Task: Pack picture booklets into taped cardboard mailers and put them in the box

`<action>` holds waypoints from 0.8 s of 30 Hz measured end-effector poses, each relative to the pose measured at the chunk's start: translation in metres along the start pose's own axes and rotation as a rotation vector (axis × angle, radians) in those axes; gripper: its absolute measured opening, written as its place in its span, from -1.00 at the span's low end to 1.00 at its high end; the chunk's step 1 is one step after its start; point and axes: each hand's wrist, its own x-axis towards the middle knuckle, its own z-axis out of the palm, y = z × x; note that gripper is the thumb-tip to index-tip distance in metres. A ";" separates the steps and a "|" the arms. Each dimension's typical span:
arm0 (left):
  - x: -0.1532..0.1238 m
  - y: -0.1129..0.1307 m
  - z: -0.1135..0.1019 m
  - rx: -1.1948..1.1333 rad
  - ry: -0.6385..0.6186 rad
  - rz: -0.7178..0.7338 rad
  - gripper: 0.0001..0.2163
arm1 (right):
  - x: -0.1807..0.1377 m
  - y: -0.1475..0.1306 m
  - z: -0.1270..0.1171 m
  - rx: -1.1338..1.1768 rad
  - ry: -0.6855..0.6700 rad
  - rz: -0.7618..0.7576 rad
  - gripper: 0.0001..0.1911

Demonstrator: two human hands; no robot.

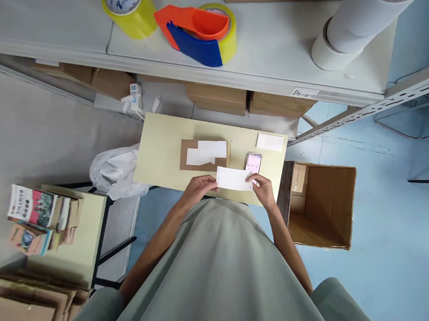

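Both my hands hold one white paper slip [234, 179] over the near edge of a pale yellow table [164, 152]. My left hand [199, 187] pinches the slip's left end, and my right hand [261, 187] pinches its right end. Just behind the slip lies a small pink device [253, 161] with a display. To the left on the table rests a brown cardboard piece [188, 171] with white labels [207, 152] on top. Another white label [270, 142] lies at the table's far right corner.
An open, empty cardboard box [320, 205] stands on the blue floor at the right. A white plastic bag [117, 171] sits left of the table. A shelf holds yellow tape rolls [127, 7], an orange-blue tape dispenser [193, 33] and white rolls [349, 33]. Books [32, 219] lie on a side table.
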 end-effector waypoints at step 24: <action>-0.008 -0.007 -0.007 0.025 -0.058 0.012 -0.76 | -0.006 -0.004 0.002 -0.011 -0.015 0.044 -0.88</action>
